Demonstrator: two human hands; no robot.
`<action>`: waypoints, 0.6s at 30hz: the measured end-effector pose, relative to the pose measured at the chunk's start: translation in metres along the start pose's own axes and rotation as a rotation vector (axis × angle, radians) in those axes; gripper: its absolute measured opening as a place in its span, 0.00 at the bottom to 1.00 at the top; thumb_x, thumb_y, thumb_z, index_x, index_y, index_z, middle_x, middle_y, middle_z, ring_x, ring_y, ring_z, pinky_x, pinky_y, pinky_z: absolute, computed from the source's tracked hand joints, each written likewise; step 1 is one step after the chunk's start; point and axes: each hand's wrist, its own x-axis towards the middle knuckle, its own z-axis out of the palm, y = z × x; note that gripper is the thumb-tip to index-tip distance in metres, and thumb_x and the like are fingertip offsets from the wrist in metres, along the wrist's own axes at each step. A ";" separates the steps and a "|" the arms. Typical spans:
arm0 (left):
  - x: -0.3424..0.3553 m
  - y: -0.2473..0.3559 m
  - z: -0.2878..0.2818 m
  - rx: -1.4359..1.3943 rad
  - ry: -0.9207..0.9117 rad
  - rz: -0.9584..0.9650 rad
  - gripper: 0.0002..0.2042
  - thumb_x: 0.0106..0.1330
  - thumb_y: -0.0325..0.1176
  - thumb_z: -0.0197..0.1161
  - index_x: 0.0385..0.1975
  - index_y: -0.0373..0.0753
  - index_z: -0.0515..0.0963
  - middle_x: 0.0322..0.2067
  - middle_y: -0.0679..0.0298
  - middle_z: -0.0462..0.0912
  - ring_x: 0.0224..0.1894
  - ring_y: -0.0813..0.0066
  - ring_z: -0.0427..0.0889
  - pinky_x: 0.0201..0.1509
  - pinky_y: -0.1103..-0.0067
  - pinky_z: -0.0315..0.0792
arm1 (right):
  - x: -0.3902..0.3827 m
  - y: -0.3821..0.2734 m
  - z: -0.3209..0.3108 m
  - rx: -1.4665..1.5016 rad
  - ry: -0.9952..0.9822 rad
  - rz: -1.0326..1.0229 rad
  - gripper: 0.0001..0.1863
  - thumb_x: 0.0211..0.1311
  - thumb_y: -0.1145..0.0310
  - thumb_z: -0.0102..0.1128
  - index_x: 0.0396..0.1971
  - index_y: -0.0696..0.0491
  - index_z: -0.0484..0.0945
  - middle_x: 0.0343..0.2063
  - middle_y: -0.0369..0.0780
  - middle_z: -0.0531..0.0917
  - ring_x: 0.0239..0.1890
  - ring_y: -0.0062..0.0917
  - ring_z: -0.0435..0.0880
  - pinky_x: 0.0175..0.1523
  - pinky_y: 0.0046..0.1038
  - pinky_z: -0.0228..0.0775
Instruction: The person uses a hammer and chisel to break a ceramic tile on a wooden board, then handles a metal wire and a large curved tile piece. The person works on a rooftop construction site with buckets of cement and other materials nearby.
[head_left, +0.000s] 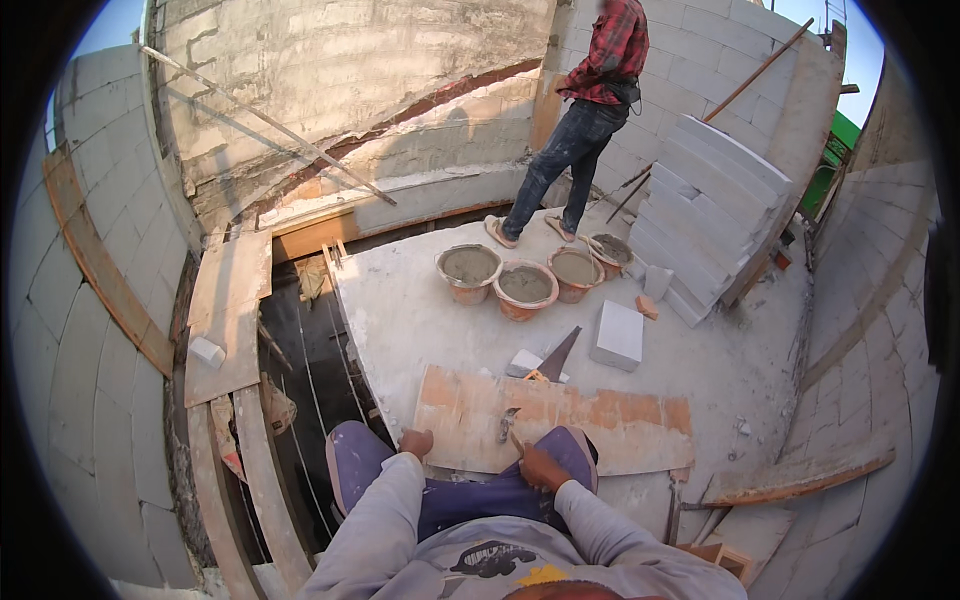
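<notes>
I crouch over a worn wooden plank (600,425) that lies flat on the concrete slab (420,320). My right hand (541,467) grips the handle of a hammer (508,422), whose metal head rests on the plank's near edge. My left hand (415,442) is closed and pressed against the plank's near left corner; whether anything is in it is hidden. My knees in purple trousers (352,460) frame both hands.
Several pans of grey mortar (525,285) stand mid-slab, with a loose white block (618,335) and a stack of blocks (700,195) to the right. A person in a red checked shirt (590,110) stands beyond them. A dark floor opening (305,350) drops away left of the slab.
</notes>
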 end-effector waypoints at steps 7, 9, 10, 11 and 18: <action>0.007 -0.013 0.006 0.122 -0.010 0.092 0.41 0.60 0.49 0.58 0.62 0.15 0.60 0.58 0.33 0.74 0.64 0.44 0.74 0.68 0.67 0.67 | -0.008 -0.019 -0.012 0.007 -0.011 0.049 0.16 0.70 0.75 0.41 0.55 0.63 0.67 0.29 0.53 0.85 0.26 0.42 0.87 0.28 0.40 0.77; 0.000 -0.006 0.016 0.137 0.018 0.082 0.35 0.62 0.46 0.60 0.58 0.17 0.69 0.57 0.35 0.76 0.63 0.46 0.76 0.65 0.67 0.69 | -0.008 -0.014 -0.013 0.004 -0.006 0.063 0.17 0.70 0.75 0.40 0.56 0.64 0.67 0.29 0.52 0.85 0.25 0.40 0.87 0.27 0.39 0.77; 0.000 -0.006 0.018 0.129 0.015 0.069 0.34 0.62 0.45 0.60 0.57 0.17 0.70 0.56 0.36 0.77 0.62 0.46 0.76 0.65 0.67 0.70 | -0.008 -0.012 -0.014 0.001 -0.005 0.067 0.18 0.70 0.76 0.40 0.56 0.64 0.66 0.28 0.52 0.85 0.24 0.40 0.87 0.27 0.39 0.77; 0.000 -0.004 0.021 0.121 0.010 0.055 0.33 0.62 0.45 0.60 0.57 0.18 0.72 0.56 0.37 0.78 0.62 0.47 0.77 0.64 0.67 0.70 | -0.007 -0.009 -0.016 -0.009 -0.007 0.065 0.18 0.69 0.76 0.40 0.56 0.64 0.66 0.28 0.52 0.85 0.24 0.39 0.87 0.26 0.38 0.77; 0.019 -0.011 0.012 0.345 -0.162 0.074 0.40 0.68 0.58 0.47 0.62 0.20 0.67 0.61 0.41 0.74 0.65 0.45 0.73 0.68 0.60 0.65 | -0.006 -0.021 -0.030 -0.017 -0.021 0.058 0.20 0.68 0.76 0.42 0.58 0.63 0.67 0.29 0.52 0.85 0.24 0.38 0.87 0.25 0.38 0.77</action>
